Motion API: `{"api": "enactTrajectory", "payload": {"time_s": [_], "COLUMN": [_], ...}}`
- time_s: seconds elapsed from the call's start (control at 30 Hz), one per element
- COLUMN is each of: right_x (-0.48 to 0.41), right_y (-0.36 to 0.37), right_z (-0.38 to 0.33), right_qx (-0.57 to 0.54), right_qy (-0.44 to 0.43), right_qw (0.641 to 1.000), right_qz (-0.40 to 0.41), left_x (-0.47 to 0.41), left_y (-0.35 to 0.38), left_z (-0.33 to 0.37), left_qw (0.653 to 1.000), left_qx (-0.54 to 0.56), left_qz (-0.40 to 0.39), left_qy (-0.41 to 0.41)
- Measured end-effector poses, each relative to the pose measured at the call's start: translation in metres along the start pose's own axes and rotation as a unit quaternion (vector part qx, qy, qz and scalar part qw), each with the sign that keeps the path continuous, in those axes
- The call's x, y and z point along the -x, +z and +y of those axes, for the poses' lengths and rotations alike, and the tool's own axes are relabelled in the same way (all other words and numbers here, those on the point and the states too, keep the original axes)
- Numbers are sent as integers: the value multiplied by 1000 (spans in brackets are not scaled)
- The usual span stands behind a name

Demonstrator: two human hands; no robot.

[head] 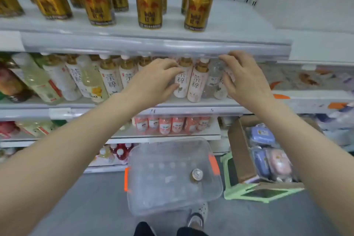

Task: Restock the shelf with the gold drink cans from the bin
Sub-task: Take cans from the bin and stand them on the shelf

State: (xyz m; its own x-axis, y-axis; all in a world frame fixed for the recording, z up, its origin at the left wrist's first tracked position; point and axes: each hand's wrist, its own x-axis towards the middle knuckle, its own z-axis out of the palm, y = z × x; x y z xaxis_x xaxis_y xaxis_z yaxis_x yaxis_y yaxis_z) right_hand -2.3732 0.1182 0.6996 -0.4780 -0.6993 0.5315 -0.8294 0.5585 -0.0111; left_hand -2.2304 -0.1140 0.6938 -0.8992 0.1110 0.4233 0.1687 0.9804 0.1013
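Several gold drink cans (149,5) stand upright on the top shelf (153,44), in loose rows from left to right. On the floor below sits a clear plastic bin (172,176) with orange latches; one gold can (197,174) stands in it near the right side. My left hand (155,80) and my right hand (243,80) hover just under the top shelf's front rail, in front of white tea bottles (181,80). Both hands have fingers spread and hold nothing.
The second shelf holds white and clear bottles; lower shelves carry pink-labelled and red bottles. An open cardboard box (241,151) of packaged goods rests on a green stool (254,193) right of the bin. My shoe (197,216) is beneath the bin's edge.
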Motion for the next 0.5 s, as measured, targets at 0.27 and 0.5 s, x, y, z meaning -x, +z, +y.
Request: {"api": "enactTrajectory", "payload": {"time_s": [0.27, 0.5], "right_x": [188, 283], "right_y": [138, 245], "right_z": [-27, -39], "right_qx": [-94, -139], "right_qy": [95, 140], "right_qw": [961, 910], "right_qz": [-241, -364], "left_x": [97, 180], "left_y": [164, 295], "left_z": [24, 33], "left_qw": [979, 943], "left_qx": [122, 169], "left_qz": [-150, -252], "left_qy": [-66, -140]}}
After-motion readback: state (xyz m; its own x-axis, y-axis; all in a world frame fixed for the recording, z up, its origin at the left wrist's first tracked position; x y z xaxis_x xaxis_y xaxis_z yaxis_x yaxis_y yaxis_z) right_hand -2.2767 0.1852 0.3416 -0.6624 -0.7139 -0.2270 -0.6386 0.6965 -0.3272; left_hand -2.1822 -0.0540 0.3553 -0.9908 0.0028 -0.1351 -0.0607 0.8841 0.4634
